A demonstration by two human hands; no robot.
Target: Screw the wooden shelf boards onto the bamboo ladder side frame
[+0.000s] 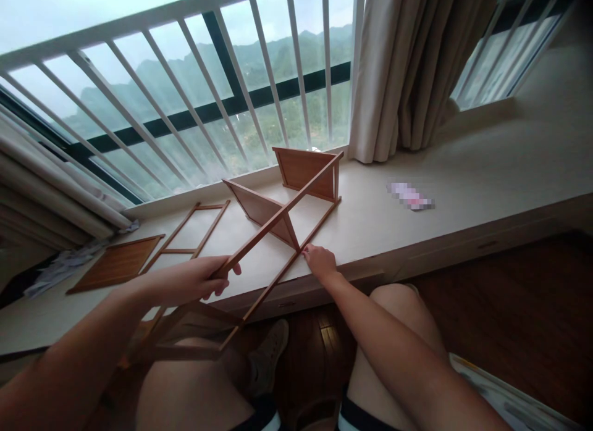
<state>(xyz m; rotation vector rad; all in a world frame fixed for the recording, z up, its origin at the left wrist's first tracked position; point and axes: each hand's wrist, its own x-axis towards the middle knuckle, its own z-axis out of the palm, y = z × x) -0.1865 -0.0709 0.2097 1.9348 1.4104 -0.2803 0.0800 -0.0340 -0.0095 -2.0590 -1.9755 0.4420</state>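
Note:
A partly assembled wooden shelf (259,236) lies on its side across the window ledge, its near end over my left thigh. Two long rails run through it, with board panels set between them. My left hand (215,278) is closed round the upper rail. At the lower rail, where the middle panel (264,212) meets it, my right hand (319,261) has its fingertips pinched together; anything small between them is hidden. A loose ladder-shaped wooden frame (197,253) and a loose wooden panel (118,264) lie on the ledge to the left.
The pale ledge (365,227) runs below a window with white railings (194,107). Beige curtains (384,73) hang at both sides. A blurred pinkish item (410,196) lies on the ledge at right. Crumpled pale material (69,267) sits at far left. Below is a dark wooden floor (500,301).

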